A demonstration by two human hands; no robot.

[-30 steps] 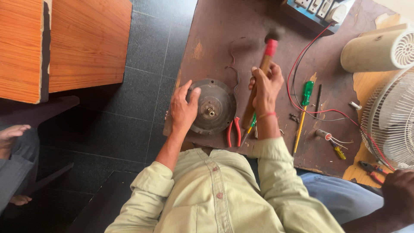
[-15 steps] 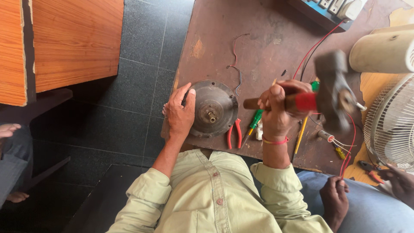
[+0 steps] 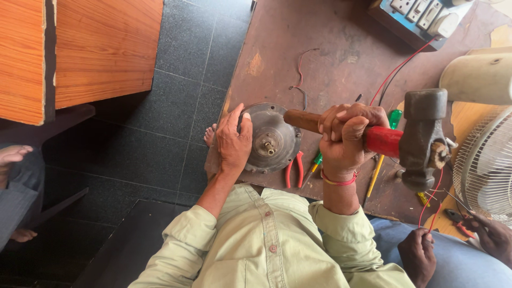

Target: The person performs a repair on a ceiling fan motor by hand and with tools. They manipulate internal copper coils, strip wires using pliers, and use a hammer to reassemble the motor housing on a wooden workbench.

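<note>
My right hand (image 3: 345, 140) grips the wooden, red-banded handle of a heavy hammer (image 3: 421, 137), held raised and sideways with its dark head off to the right. On the brown table, my left hand (image 3: 232, 143) presses on the left edge of a round grey metal motor housing (image 3: 273, 140) that has a short shaft at its centre. The hammer's handle end reaches over the housing's right side.
Red-handled pliers (image 3: 293, 169) and a green screwdriver (image 3: 314, 164) lie beside the housing. A yellow-and-green screwdriver (image 3: 384, 149), red wires (image 3: 397, 69), a blue switchboard (image 3: 421, 16) and a white fan (image 3: 485, 165) sit to the right. Another person's hands (image 3: 418, 253) are at lower right.
The hammer was pointing away up the table; my right hand has swung it up and round to the right, closer to the camera. My left hand stays on the housing.
</note>
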